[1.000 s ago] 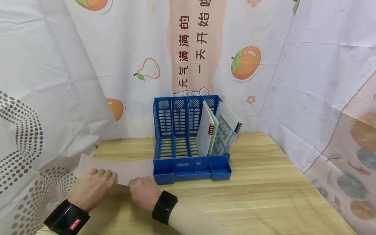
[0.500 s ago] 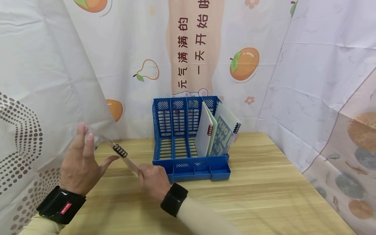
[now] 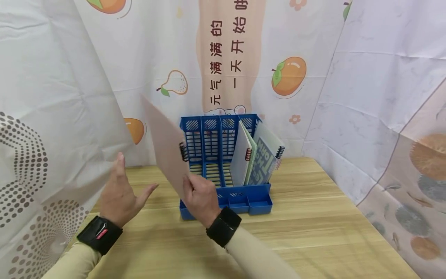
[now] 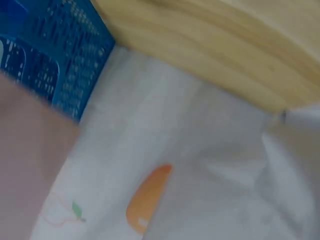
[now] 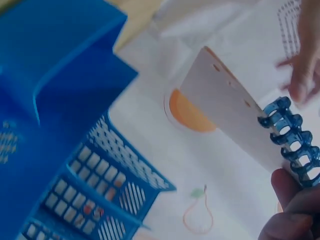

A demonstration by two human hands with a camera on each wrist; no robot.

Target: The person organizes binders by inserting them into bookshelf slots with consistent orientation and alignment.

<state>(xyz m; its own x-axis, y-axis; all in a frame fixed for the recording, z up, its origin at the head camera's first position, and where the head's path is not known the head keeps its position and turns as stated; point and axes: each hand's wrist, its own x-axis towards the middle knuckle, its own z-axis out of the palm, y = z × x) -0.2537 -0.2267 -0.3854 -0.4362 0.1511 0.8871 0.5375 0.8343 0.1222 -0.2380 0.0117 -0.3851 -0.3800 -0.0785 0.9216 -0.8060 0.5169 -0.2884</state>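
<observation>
My right hand (image 3: 202, 197) grips the lower near corner of a spiral notebook (image 3: 167, 147), thumb on one face. The notebook is held upright and tilted, its pale pinkish cover showing and its dark coil (image 3: 183, 152) toward the right. It overlaps the left side of a blue desk file rack (image 3: 244, 192) in the head view. In the right wrist view the fingers (image 5: 287, 225) pinch the notebook just below the coil (image 5: 290, 132). My left hand (image 3: 120, 199) is off to the left, thumb spread, holding nothing.
On the rack's right side stand a white notebook (image 3: 239, 161) with a reddish coil, a green one (image 3: 252, 162) and one with a blue lettered cover (image 3: 265, 159). Small trays (image 3: 260, 205) line the rack's front. A printed curtain (image 3: 146, 58) hangs behind the wooden table (image 3: 296, 236).
The notebook, first held low and flat in both hands, has turned upright and moved right toward the rack in my right hand. My left hand has let go and opened.
</observation>
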